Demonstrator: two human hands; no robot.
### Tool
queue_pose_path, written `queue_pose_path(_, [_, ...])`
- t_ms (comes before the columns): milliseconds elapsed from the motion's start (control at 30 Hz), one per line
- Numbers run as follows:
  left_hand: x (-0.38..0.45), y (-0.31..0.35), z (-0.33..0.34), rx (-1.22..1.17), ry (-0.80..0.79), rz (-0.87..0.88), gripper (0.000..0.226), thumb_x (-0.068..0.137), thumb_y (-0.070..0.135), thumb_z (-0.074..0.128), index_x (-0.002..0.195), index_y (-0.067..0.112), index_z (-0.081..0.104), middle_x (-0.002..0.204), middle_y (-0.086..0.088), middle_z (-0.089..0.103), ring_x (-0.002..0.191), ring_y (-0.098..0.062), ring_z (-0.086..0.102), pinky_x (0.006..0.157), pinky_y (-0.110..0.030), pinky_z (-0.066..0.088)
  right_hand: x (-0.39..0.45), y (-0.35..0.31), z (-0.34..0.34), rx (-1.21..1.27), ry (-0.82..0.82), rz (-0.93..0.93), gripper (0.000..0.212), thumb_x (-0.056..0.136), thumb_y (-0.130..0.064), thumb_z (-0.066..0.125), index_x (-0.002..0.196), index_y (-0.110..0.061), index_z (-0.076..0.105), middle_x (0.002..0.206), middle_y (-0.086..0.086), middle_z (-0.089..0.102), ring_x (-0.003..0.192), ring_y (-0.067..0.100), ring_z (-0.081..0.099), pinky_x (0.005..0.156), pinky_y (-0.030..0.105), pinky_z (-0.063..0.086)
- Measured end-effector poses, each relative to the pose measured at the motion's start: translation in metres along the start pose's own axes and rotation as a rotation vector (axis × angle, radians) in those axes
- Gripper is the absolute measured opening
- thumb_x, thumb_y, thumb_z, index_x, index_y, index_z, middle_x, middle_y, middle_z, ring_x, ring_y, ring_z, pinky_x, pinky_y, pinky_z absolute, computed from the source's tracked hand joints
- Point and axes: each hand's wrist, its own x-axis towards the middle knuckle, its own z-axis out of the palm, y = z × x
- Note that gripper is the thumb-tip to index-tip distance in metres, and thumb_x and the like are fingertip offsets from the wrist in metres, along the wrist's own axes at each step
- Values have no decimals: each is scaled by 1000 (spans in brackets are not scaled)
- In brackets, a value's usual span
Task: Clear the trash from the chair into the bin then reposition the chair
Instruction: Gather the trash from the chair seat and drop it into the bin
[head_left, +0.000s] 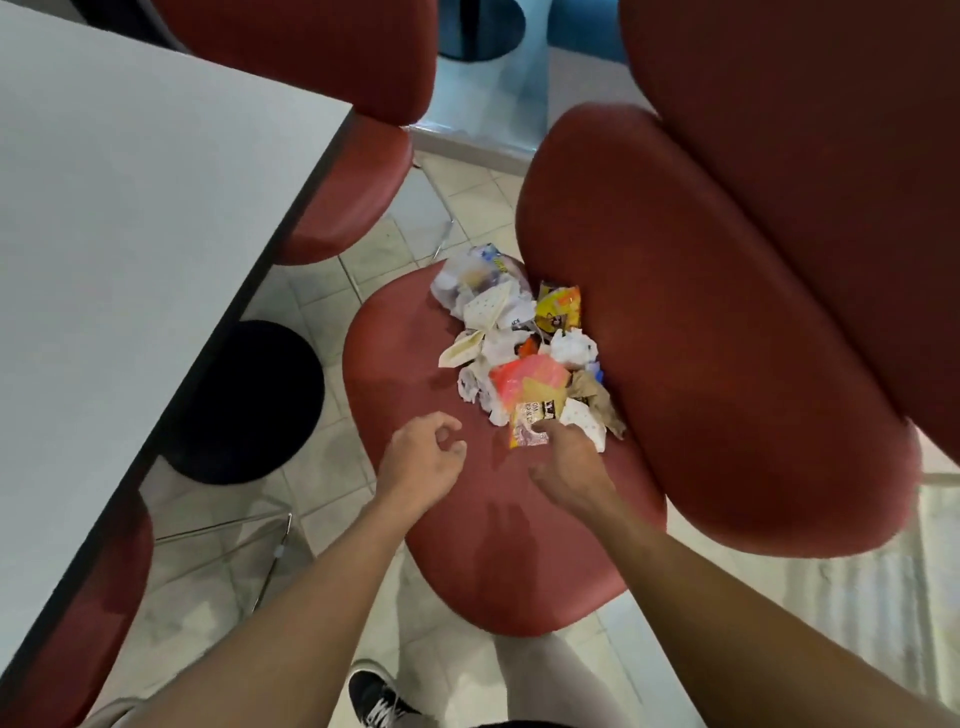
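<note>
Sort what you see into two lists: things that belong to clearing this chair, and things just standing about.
Job: trash pile; chair beneath it; black bin; right hand at the orange wrapper; left hand, holding nothing.

Standing about: grey table; other red chairs; person's shoe.

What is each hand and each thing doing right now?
Left hand: hovering over the seat, fingers loosely curled, holding nothing.
Right hand: touching the orange wrapper.
Trash pile: heaped on the chair seat, against the backrest.
Black bin: on the floor beside the table.
</note>
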Motion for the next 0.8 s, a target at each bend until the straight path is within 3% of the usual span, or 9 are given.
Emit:
queue_pose_path(167, [59,45,49,71,-118,71,23,80,26,66,102,31,67,95,8,65,92,-17,63,86,-34,51,43,49,-22,48,26,88,55,80,-23,63,134,-23,48,131,10,50,118,28,52,96,34,44])
queue_pose_path(333, [120,78,103,133,-208,155,27,83,24,66,109,30,65,110,4,62,99,-17,60,88,-33,50,87,93,-22,107,52,155,57,78,-18,67,133,-21,52,133,8,54,120,24,52,100,29,39])
queue_pose_path(467, [160,96,136,185,-210,255,30,83,22,64,112,27,65,116,-3,58,104,-22,59,90,-39,49,111,112,-5,188,48,217,56,79,-19,70,132,-23,54,137,10,48,123,24,50,103,27,36])
queue_pose_path(567, [186,104,160,245,-205,338,30,83,16,63,112,26,67,120,-10,54,104,-26,59,90,-35,49,123,125,8,235,59,268,58,78,-22,71,133,-27,53,141,9,42,125,24,49,105,28,38])
queue_pose_path(700, [210,107,191,390,-224,328,26,84,11,63,103,27,71,127,-12,46,114,-29,53,93,-33,47,138,136,23,410,93,298,50,71,-16,77,117,-31,62,129,6,45,113,23,58,101,35,47])
queue_pose_path(800, [214,102,197,414,-242,324,28,82,2,63,103,18,72,129,-16,47,118,-29,50,95,-29,41,141,137,27,438,99,284,39,73,-7,73,106,-27,65,123,2,44,111,20,59,100,31,48])
